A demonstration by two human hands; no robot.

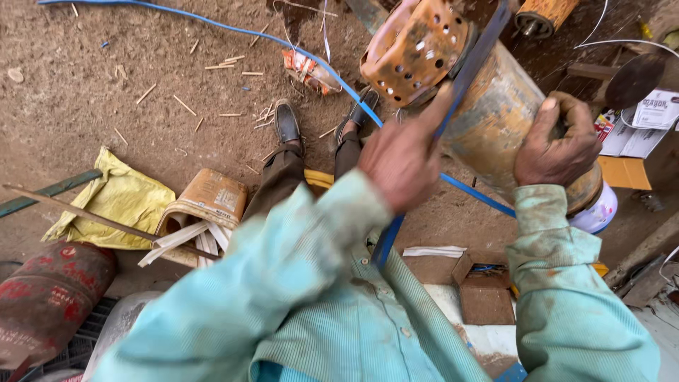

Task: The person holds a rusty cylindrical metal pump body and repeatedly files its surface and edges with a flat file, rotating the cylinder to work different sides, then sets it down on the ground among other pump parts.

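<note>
A rusty orange motor body (488,113) with a perforated end cap (414,46) lies tilted in front of me. My left hand (399,163) grips a flat blue strap (467,67) that runs over the motor and down toward my chest. On the motor's right side rests my right hand (559,141), fingers curled around the casing. Both sleeves are pale green.
My legs and dark shoes (286,120) stretch over the dirt floor. A blue hose (212,27) crosses the ground. A yellow cloth (117,201) and a tin with white strips (205,205) lie left, a red cylinder (46,297) lower left, a small cardboard box (484,286) below the motor.
</note>
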